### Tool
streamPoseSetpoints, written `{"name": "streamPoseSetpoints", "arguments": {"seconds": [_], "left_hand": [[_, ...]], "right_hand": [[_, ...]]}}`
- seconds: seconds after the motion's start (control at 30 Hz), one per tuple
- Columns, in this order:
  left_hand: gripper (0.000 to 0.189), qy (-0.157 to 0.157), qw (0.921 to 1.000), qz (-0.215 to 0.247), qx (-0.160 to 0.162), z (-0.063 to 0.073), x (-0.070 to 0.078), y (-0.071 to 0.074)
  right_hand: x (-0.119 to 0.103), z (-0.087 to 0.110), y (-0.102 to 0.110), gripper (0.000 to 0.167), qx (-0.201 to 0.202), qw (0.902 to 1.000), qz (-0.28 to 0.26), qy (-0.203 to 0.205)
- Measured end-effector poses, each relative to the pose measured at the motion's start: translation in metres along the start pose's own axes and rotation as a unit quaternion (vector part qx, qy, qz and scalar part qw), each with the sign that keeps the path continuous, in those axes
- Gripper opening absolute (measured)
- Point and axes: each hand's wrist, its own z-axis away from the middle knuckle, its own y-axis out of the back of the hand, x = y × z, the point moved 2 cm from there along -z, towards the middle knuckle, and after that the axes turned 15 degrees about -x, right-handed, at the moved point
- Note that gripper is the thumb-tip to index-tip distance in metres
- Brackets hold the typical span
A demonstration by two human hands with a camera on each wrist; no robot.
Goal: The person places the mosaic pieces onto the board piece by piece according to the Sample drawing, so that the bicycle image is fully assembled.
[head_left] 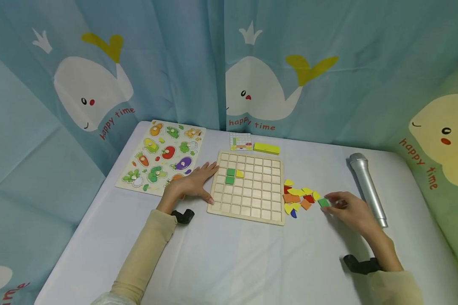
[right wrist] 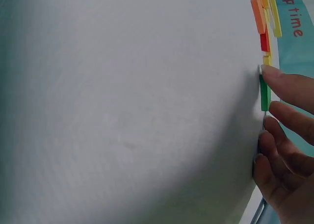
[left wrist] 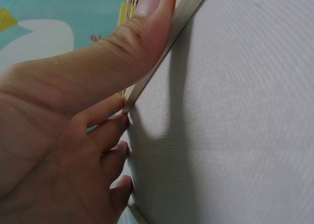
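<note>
A wooden grid board (head_left: 252, 217) lies flat in the middle of the table, with two green squares (head_left: 230, 176) and one yellow piece (head_left: 239, 173) in its cells. Along its left side rests my left hand (head_left: 194, 181), fingers spread, the thumb (left wrist: 147, 37) on the rim near the front corner. My right hand (head_left: 352, 210) pinches a green square tile (head_left: 323, 203) between thumb and index finger, right of a loose pile of coloured pieces (head_left: 291, 198). In the right wrist view this tile (right wrist: 265, 92) stands edge-on beside the pile.
A vegetable puzzle board (head_left: 168, 152) lies left of the grid board. Behind the grid are a small pattern card (head_left: 240, 141) and a yellow block (head_left: 266, 148). To the right of my right hand lies a silver microphone (head_left: 368, 186). A printed curtain (head_left: 198, 63) hangs behind the table.
</note>
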Motion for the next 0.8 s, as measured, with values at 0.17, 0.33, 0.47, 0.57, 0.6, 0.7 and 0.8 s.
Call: {"name": "streamPoseSetpoints", "arguments": {"seconds": [0.17,0.33,0.47,0.57,0.6,0.7,0.8], "left_hand": [[0.121,0.000,1.0000,0.001,0.000,0.001,0.000,0.000],[0.122,0.002,1.0000,0.005,0.000,0.001,0.000,0.001],[0.121,0.000,1.0000,-0.002,0.002,0.001,0.000,0.000],[0.121,-0.001,1.0000,-0.007,0.003,0.000,-0.001,0.000],[0.121,-0.001,1.0000,-0.008,0.002,0.000,-0.001,0.000],[0.121,-0.001,1.0000,-0.009,0.003,-0.001,-0.001,0.000],[0.120,-0.002,1.0000,-0.005,0.005,-0.001,-0.001,0.000]], "right_hand": [[-0.001,-0.001,-0.003,0.039,0.002,1.0000,0.006,-0.004],[-0.003,-0.001,-0.005,0.038,0.008,0.9999,0.006,-0.003],[-0.005,-0.001,-0.005,0.039,0.012,0.9999,0.003,-0.002],[-0.008,-0.002,-0.004,0.041,0.016,0.9999,-0.001,0.002],[-0.010,-0.002,-0.003,0.041,0.017,0.9998,-0.003,0.005],[-0.016,-0.005,-0.004,0.043,0.022,0.9996,-0.010,0.015],[-0.023,-0.008,-0.004,0.043,0.026,0.9991,-0.018,0.028]]}}
